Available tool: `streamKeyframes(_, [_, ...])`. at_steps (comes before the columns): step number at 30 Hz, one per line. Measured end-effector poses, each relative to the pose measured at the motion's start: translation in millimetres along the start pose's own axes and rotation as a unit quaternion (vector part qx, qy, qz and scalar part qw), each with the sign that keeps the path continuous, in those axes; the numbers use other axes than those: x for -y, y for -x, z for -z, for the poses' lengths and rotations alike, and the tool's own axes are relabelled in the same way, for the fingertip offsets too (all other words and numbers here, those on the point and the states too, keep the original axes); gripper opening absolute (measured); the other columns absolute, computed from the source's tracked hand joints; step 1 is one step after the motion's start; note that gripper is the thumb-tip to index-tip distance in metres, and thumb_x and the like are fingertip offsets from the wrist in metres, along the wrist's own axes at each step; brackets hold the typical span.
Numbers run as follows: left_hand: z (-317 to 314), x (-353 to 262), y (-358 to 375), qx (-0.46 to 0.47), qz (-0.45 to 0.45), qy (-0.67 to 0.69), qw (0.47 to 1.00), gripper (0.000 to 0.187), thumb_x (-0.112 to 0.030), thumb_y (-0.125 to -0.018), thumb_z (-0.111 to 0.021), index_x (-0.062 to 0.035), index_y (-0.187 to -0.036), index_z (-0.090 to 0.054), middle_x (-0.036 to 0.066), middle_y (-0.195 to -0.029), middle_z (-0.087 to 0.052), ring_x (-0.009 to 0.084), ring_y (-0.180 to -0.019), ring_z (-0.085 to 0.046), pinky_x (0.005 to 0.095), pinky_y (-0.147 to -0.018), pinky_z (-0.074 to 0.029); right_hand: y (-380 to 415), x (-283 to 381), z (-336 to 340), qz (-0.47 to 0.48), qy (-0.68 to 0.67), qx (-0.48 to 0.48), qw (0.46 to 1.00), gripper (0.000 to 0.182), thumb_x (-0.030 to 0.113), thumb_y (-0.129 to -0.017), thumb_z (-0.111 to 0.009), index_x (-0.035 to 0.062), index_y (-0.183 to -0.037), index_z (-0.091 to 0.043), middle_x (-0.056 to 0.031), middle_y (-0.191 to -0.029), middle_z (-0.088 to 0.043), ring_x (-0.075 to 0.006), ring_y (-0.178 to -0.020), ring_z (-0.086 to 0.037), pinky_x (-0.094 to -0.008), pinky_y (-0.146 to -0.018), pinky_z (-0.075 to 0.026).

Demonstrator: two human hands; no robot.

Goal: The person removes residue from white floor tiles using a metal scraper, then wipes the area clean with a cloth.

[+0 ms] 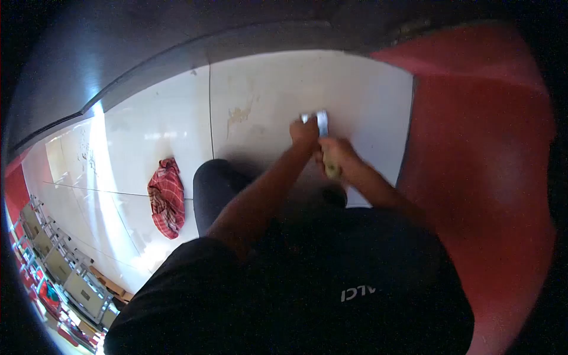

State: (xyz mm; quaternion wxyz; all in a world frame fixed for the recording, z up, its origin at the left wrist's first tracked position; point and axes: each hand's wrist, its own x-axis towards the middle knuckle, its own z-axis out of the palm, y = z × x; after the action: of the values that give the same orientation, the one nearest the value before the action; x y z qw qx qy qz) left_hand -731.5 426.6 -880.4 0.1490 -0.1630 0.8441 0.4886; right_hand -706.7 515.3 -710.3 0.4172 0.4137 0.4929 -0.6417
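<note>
A scraper with a bright, shiny blade (322, 122) and a yellowish handle (333, 171) is held in front of me, low over the pale tiled floor. My right hand (338, 154) is wrapped round the handle, whose butt end sticks out below the fist. At the blade, my left hand (304, 132) is closed with its fingers over the left part, and a bright white bit shows just past the fingertips. Left of the hands, a brownish patch (238, 115) marks the tile.
A crumpled red checked cloth (167, 198) lies on the tiles (121, 160) beside my bent knee (216, 186). A dark curved edge (177, 50) runs along the top. Red flooring (473, 154) borders the tiles at right. Metal-framed furniture (83, 293) stands in rows at lower left.
</note>
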Motion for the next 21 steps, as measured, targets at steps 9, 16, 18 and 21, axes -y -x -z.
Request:
streamKeyframes(9, [25, -23, -24, 0.025, -0.244, -0.331, 0.911, 0.030, -0.023, -0.084, -0.043, 0.0008, -0.087, -0.062, 0.014, -0.081, -0.065, 0.0262, -0.073, -0.064, 0.0407, -0.060, -0.051, -6, 29, -9, 0.033, 0.034, 0.016, 0.999, 0.017, 0.023, -0.084, -0.049, 0.0062, -0.085, -0.054, -0.0034, -0.063, -0.053, -0.0182, -0.045, -0.050, -0.0325, -0.041, -0.041])
streamKeyframes(16, [64, -125, -76, 0.252, -0.154, -0.475, 0.829, 0.026, -0.027, -0.083, -0.051, -0.0033, -0.089, -0.061, 0.009, -0.090, -0.065, 0.0234, -0.075, -0.064, 0.0355, -0.065, -0.051, -41, 97, 2, 0.107, 0.019, 0.116, 0.987, 0.017, 0.020, -0.083, -0.049, 0.0035, -0.081, -0.050, -0.0063, -0.061, -0.051, -0.0174, -0.049, -0.051, -0.0291, -0.045, -0.045])
streamKeyframes(18, [78, -105, -80, 0.237, -0.196, -0.445, 0.841, 0.030, -0.025, -0.081, -0.058, -0.0045, -0.102, -0.058, 0.009, -0.095, -0.065, 0.0235, -0.077, -0.064, 0.0355, -0.069, -0.051, -40, 93, 1, 0.099, 0.025, 0.104, 0.989, 0.022, 0.013, -0.080, -0.051, 0.0006, -0.099, -0.047, -0.0123, -0.078, -0.054, -0.0197, -0.058, -0.055, -0.0304, -0.045, -0.046])
streamKeyframes(21, [135, -26, -67, 0.122, -0.289, -0.345, 0.884, 0.041, -0.021, -0.078, -0.062, -0.0044, -0.115, -0.055, 0.012, -0.098, -0.064, 0.0238, -0.082, -0.063, 0.0368, -0.074, -0.051, -24, 66, 11, 0.182, 0.191, 0.009, 0.965, 0.046, 0.010, -0.079, -0.051, 0.0027, -0.122, -0.038, -0.0182, -0.099, -0.049, -0.0243, -0.063, -0.056, -0.0335, -0.046, -0.048])
